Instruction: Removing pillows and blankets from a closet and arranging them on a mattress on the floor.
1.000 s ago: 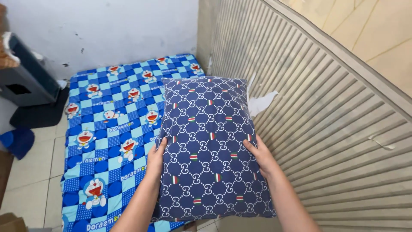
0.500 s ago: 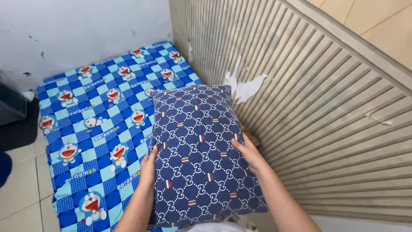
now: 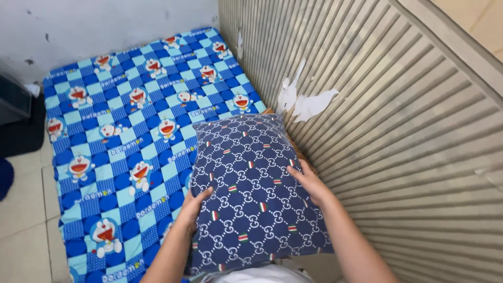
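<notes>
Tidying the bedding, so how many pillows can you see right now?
1: the navy patterned pillow, held between the left hand and right hand. Others may be hidden.

The pillow [image 3: 251,188] is held above the near right corner of the floor mattress [image 3: 131,136], with the left hand [image 3: 195,207] on its left edge and the right hand [image 3: 310,181] on its right edge. To the right of the mattress, touching its long side, a second mattress [image 3: 398,131] stands tilted on edge. Behind the floor mattress is the wall [image 3: 105,26]; to its left lie floor tiles [image 3: 23,220] and a dark mat [image 3: 21,133].
</notes>
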